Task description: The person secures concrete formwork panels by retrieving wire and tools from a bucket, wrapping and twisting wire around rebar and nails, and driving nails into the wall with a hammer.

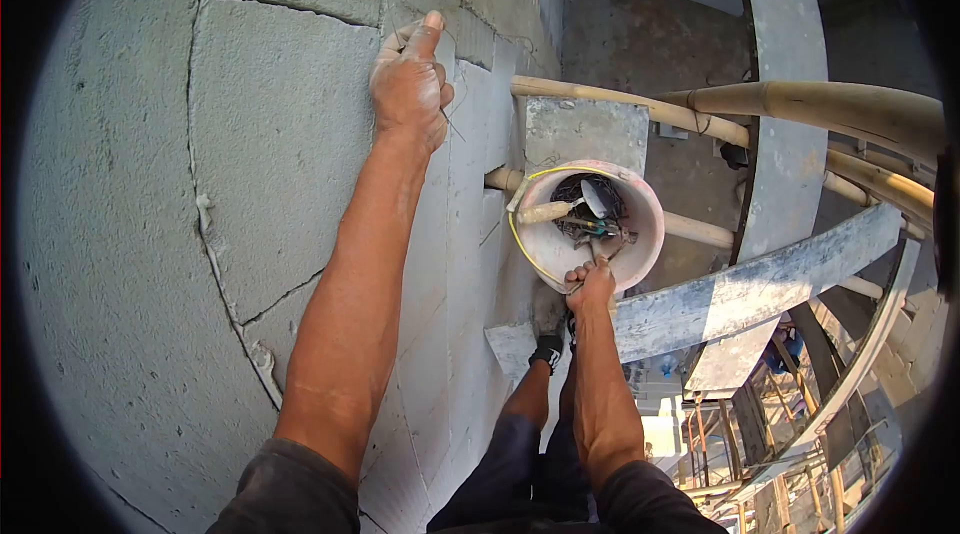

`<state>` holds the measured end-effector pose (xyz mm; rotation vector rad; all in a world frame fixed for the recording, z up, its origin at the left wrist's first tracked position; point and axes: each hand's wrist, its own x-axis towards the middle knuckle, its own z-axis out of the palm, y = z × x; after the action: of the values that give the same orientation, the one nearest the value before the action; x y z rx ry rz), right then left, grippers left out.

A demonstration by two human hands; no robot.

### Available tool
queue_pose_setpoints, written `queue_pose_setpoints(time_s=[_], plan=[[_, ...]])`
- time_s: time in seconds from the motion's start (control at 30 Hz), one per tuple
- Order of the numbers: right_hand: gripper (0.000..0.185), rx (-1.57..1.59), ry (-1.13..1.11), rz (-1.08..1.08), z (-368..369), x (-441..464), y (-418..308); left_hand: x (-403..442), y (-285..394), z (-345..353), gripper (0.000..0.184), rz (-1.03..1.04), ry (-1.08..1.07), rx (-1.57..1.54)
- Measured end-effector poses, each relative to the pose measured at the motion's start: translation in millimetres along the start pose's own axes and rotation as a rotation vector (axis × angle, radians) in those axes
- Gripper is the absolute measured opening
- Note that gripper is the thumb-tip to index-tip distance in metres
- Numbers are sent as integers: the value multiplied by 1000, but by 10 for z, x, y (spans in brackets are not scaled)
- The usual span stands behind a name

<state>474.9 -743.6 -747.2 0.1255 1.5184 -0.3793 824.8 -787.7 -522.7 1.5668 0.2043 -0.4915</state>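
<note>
Bare, dust-whitened left hand (410, 89) at 11 o'clock: fingers curl, thumb points to 12; dark-sleeved left arm (355, 279) stretches out. Bare right hand (592, 286) at 4 o'clock, fingers curled; dark-sleeved right arm (608, 399) extends.

Dark, charcoal-toned sleeves are worn on both arms, the cloth stopped well back from each hand and the forearms left bare. The left sleeve (290, 494), seen down the arm from the left hand (410, 89), is softly creased, its hem wrapped around the arm. The fingers and thumb of that hand are coated with powdery dust. The right sleeve (650, 506), set back from the right hand (592, 286), is made of similar dark fabric. Navy-dark shorts (505, 469) are worn between the two sleeves. Just beside the right hand, one foot is covered by black footwear (546, 352) marked with white.
</note>
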Motion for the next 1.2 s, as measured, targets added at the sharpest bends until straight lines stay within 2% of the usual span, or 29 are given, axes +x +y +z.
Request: queue_pose_setpoints(time_s=[0.1,0.23,0.3,0.33,0.43,0.47,0.53,0.6,0.7,0.8,0.9,0.93,0.97,1.03,1.07,1.17,1.2], plan=[[17,-15,-87,-87,-191,-791,94,-44,60,9,26,-27,4,-14],[21,-477,-329,-359,-512,-1457,175,-67,101,14,25,-66,-21,-10],[23,-807,-449,-580,-517,-1740,31,-93,133,8,25,-67,-57,-29],[25,-889,-489,-636,-411,-1957,-131,-105,137,-3,25,-79,-77,-40],[29,-1098,-721,-996,47,-2230,-572,-130,148,-32,24,-98,-112,-66],[33,-1079,-754,-945,320,-2466,-715,-148,155,-15,24,-100,-121,-88],[34,-1060,-913,-1104,673,-2465,-879,-172,187,-4,25,-98,-135,-129],[37,-972,-1081,-1105,1056,-2537,-996,-217,208,41,26,-73,-118,-171],[36,-1100,-1207,-1248,1561,-2638,-1151,-262,262,39,26,-86,-205,-293],[35,-1101,-1203,-1255,2002,-2667,-1101,-278,268,9,24,-131,-299,-324],[34,-977,-1171,-925,2311,-2546,-880,-309,260,161,23,-50,-169,-238],[33,-950,-1152,-1079,2397,-2562,-815,-282,220,210,23,-22,-109,-181],[31,-934,-1120,-975,2452,-2523,-800,-284,242,235,23,5,-48,-122],[29,-900,-1051,-766,2520,-2438,-782,-321,285,174,21,-12,-91,-85],[30,-815,-1048,-589,2543,-2452,-809,-326,309,141,21,-25,-115,-87],[35,-744,-1053,-380,2644,-2398,-972,-338,390,-6,21,-89,-236,-206],[40,-825,-1085,-349,2707,-2442,-1091,-355,439,-43,21,-115,-286,-265]])
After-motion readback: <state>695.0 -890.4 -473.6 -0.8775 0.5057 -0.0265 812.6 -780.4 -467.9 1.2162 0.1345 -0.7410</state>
